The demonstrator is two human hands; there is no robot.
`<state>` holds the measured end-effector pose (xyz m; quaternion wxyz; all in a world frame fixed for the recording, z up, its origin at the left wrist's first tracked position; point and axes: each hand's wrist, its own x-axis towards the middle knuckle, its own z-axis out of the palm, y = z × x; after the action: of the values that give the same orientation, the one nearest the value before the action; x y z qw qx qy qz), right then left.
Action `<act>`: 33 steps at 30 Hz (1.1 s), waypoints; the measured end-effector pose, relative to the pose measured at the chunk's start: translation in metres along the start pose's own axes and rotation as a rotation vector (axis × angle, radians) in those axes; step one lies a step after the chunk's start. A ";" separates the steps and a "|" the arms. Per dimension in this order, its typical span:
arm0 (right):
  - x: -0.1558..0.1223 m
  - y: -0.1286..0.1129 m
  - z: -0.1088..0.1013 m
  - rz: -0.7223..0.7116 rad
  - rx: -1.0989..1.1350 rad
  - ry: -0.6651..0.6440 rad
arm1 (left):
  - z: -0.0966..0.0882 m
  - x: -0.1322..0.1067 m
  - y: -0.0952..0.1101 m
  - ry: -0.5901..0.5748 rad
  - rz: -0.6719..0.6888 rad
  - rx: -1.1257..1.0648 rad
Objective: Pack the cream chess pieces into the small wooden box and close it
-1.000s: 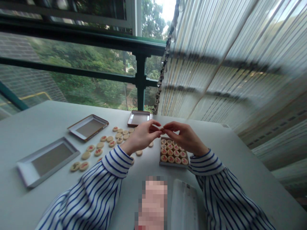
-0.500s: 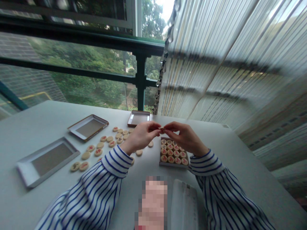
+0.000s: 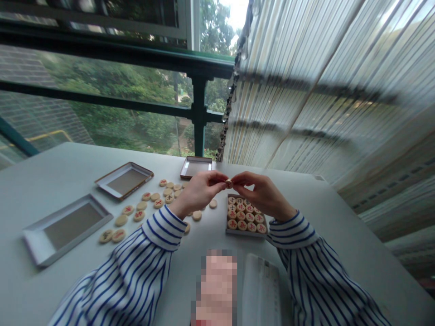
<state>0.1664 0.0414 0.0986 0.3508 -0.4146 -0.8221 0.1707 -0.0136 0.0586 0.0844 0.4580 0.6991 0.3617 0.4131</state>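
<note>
Fingertips of the left hand [image 3: 199, 190] and right hand [image 3: 260, 190] meet, thumbs and index fingers pinching one small round game piece [image 3: 229, 184] between them. Both hands grasp it; its marking is too small to read. Piece is held up off the table, near the back left corner of a shallow box [image 3: 246, 235].

Box holds rows of round pieces [image 3: 241, 216], red or black characters facing up, front row all red. Right hand hides the box's back right part; right cuff is just beside its right side.

Left of the box, loose pieces [image 3: 141, 206] scattered flat on the table: some red, some black, some plain on top. Left hand and sleeve [image 3: 112, 280] cover part of the spread.

Beyond those: small brown-rimmed tray [image 3: 196, 166] behind the left hand, larger brown-rimmed tray [image 3: 125, 181] further left, big gray-white tray [image 3: 70, 225] at far left. Translucent plastic case [image 3: 261, 290] on the near side, in front of the box. All on a white table [image 3: 322, 203].

Background: dark green railing [image 3: 199, 108], greenery outside, string curtain [image 3: 288, 99] on the right.
</note>
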 end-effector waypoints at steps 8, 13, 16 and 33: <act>0.000 0.000 0.001 -0.010 0.010 -0.023 | -0.002 0.000 -0.001 -0.008 -0.017 0.000; 0.000 -0.001 -0.001 -0.034 -0.034 -0.043 | 0.000 0.000 0.004 0.011 -0.069 0.039; 0.000 -0.002 -0.001 -0.053 -0.070 -0.052 | 0.001 0.000 0.004 0.005 -0.104 0.027; 0.000 0.005 0.002 -0.091 -0.308 -0.127 | 0.009 0.000 0.000 0.024 -0.203 0.018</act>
<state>0.1680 0.0439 0.0946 0.2380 -0.4140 -0.8770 0.0523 -0.0050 0.0552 0.0825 0.4868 0.6579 0.4399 0.3697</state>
